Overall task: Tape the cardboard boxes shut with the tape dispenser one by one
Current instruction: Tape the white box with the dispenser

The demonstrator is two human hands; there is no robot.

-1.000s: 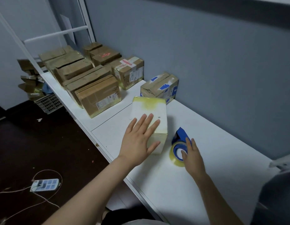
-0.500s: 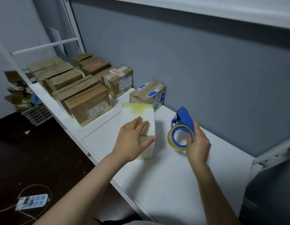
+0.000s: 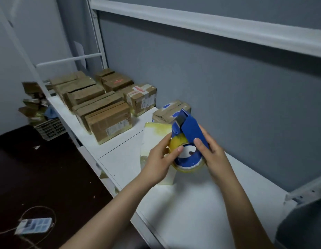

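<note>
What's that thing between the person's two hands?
A blue tape dispenser loaded with yellowish tape: the left hand pinches its roll, the right hand grips its body. The head view shows it.

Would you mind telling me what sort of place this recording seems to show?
Probably a packing or storage room: cardboard boxes lined up on a white bench, a tape dispenser held by left hand and right hand, and a power strip on the dark floor.

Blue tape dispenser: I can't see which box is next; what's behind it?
Behind the blue tape dispenser sits a white box with yellowed taped edges, partly hidden by it and the left hand. Farther back, a brown cardboard box with blue patches.
</note>
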